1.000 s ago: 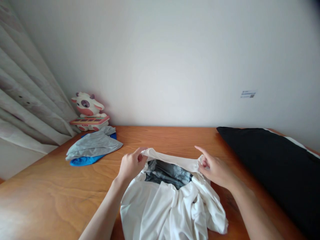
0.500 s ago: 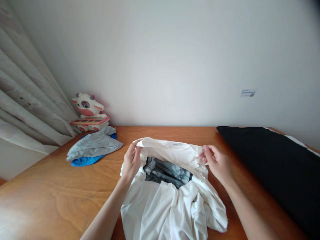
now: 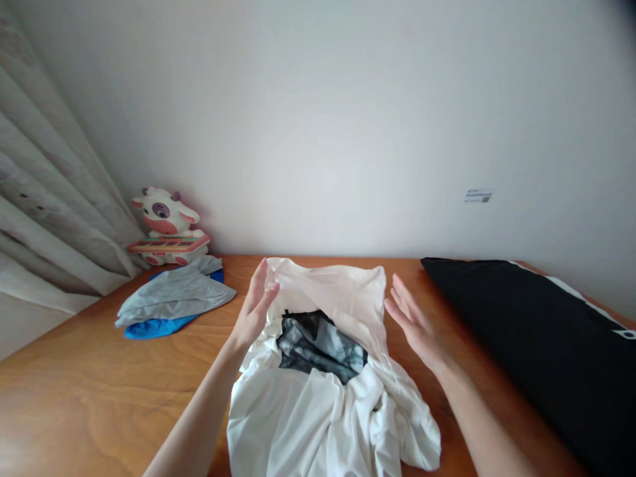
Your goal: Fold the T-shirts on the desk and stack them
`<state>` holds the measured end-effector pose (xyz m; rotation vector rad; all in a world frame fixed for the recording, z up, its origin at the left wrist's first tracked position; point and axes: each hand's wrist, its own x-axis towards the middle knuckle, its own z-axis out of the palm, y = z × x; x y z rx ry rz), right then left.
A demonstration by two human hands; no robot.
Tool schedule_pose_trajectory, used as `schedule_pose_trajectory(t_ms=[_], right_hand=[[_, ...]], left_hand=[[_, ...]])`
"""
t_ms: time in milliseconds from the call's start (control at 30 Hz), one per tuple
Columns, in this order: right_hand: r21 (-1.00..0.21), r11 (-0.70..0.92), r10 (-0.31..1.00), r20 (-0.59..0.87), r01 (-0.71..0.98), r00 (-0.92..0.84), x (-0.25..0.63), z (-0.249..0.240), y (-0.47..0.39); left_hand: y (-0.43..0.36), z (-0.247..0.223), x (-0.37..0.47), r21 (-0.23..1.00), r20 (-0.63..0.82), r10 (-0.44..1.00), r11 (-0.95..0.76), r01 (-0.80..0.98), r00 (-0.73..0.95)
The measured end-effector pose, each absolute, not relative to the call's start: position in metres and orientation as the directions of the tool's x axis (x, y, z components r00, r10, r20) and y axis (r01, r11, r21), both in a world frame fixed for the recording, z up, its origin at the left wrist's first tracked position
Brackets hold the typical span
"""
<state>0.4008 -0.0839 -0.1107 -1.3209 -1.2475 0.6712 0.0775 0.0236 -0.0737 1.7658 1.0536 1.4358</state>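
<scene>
White garment point(image 3: 293, 424) lies rumpled on wooden table point(image 3: 94, 384), between two unclenched hands.
Left hand point(image 3: 252, 311): fingers extended, ungrasping, at garment's far left edge; contact cannot be told. Right hand point(image 3: 416, 328): likewise loose, just beside far right edge. Dark patterned area point(image 3: 315, 348) shows mid-garment. Grey cloth point(image 3: 176, 295) atop blue cloth point(image 3: 156, 328), left, near cow toy point(image 3: 166, 222).

I watch through one camera on the person's head, facing forward and down across the wooden table point(image 3: 94, 391) to the pale wall point(image 3: 322, 146), which fills the upper half. It looks from behind and above the left hand point(image 3: 254, 311) and right hand point(image 3: 413, 324), fairly near, its wide span running from curtain point(image 3: 54, 192) to black fabric point(image 3: 536, 344).
</scene>
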Motion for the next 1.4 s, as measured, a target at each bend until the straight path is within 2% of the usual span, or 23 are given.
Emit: schedule_pose_trajectory(t_ms=[67, 100, 200, 267, 333, 400, 500, 600, 700, 800, 867, 933, 1000, 1067, 1133, 1167, 1233, 1300, 1400], right_hand=[[-0.842, 0.247, 0.851, 0.426, 0.480, 0.309, 0.398, -0.117, -0.079], [-0.789, 0.238, 0.845, 0.456, 0.567, 0.280, 0.398, -0.120, -0.079], [-0.653, 0.234, 0.898, 0.429, 0.721, 0.097, 0.396, -0.129, -0.082], [-0.568, 0.218, 0.927, 0.374, 0.793, 0.013, 0.393, -0.133, -0.084], [-0.470, 0.180, 0.942, 0.335, 0.864, -0.013, 0.391, -0.135, -0.086], [-0.360, 0.099, 0.951, 0.307, 0.928, 0.018, 0.391, -0.133, -0.088], [-0.212, -0.099, 0.950, 0.272, 0.972, 0.156, 0.394, -0.127, -0.090], [-0.157, -0.236, 0.921, 0.280, 0.959, 0.272, 0.401, -0.124, -0.091], [-0.142, -0.258, 0.885, 0.362, 0.956, 0.293, 0.406, -0.129, -0.091], [-0.170, -0.202, 0.883, 0.395, 0.965, 0.255, 0.412, -0.138, -0.087], [-0.287, -0.152, 0.881, 0.395, 0.946, 0.261, 0.420, -0.144, -0.084], [-0.508, -0.136, 0.845, 0.389, 0.850, 0.368, 0.432, -0.148, -0.080], [-0.718, -0.167, 0.735, 0.367, 0.676, 0.571, 0.445, -0.151, -0.078], [-0.816, -0.201, 0.569, 0.353, 0.542, 0.743, 0.456, -0.152, -0.078], [-0.775, -0.236, 0.443, 0.451, 0.586, 0.775, 0.460, -0.151, -0.080], [-0.714, -0.256, 0.434, 0.517, 0.652, 0.737, 0.459, -0.151, -0.081], [-0.552, -0.301, 0.502, 0.602, 0.777, 0.622, 0.453, -0.150, -0.084], [-0.415, -0.354, 0.619, 0.567, 0.838, 0.543, 0.446, -0.150, -0.086], [-0.319, -0.445, 0.711, 0.442, 0.837, 0.547, 0.445, -0.156, -0.090]], left_hand=[[0.024, -0.075, 0.082, 0.706, 0.575, 0.807, -0.572, 0.418, 0.131], [0.022, -0.077, 0.083, 0.642, 0.558, 0.808, -0.566, 0.517, 0.191], [0.010, -0.087, 0.084, 0.452, 0.270, 0.891, -0.453, 0.769, 0.366], [0.003, -0.099, 0.084, 0.294, 0.154, 0.907, -0.422, 0.858, 0.393], [-0.001, -0.114, 0.085, 0.167, 0.194, 0.894, -0.436, 0.884, 0.404], [0.001, -0.128, 0.085, 0.104, 0.226, 0.883, -0.442, 0.891, 0.412], [0.010, -0.138, 0.082, 0.081, 0.217, 0.855, -0.497, 0.864, 0.471], [0.017, -0.137, 0.077, 0.084, 0.264, 0.805, -0.568, 0.819, 0.531], [0.017, -0.134, 0.075, 0.102, 0.313, 0.790, -0.581, 0.808, 0.528], [0.014, -0.137, 0.075, 0.115, 0.334, 0.805, -0.551, 0.827, 0.490], [0.013, -0.142, 0.073, 0.109, 0.325, 0.821, -0.526, 0.844, 0.470], [0.014, -0.146, 0.071, 0.098, 0.311, 0.827, -0.517, 0.850, 0.468], [0.015, -0.148, 0.069, 0.088, 0.305, 0.827, -0.518, 0.851, 0.472], [0.016, -0.149, 0.068, 0.086, 0.307, 0.825, -0.521, 0.849, 0.475], [0.017, -0.150, 0.068, 0.094, 0.311, 0.822, -0.526, 0.846, 0.477], [0.017, -0.150, 0.069, 0.101, 0.315, 0.822, -0.527, 0.844, 0.475], [0.016, -0.151, 0.069, 0.113, 0.326, 0.819, -0.529, 0.841, 0.471], [0.016, -0.150, 0.068, 0.118, 0.332, 0.818, -0.529, 0.840, 0.469], [0.015, -0.147, 0.065, 0.103, 0.314, 0.837, -0.500, 0.860, 0.449]])
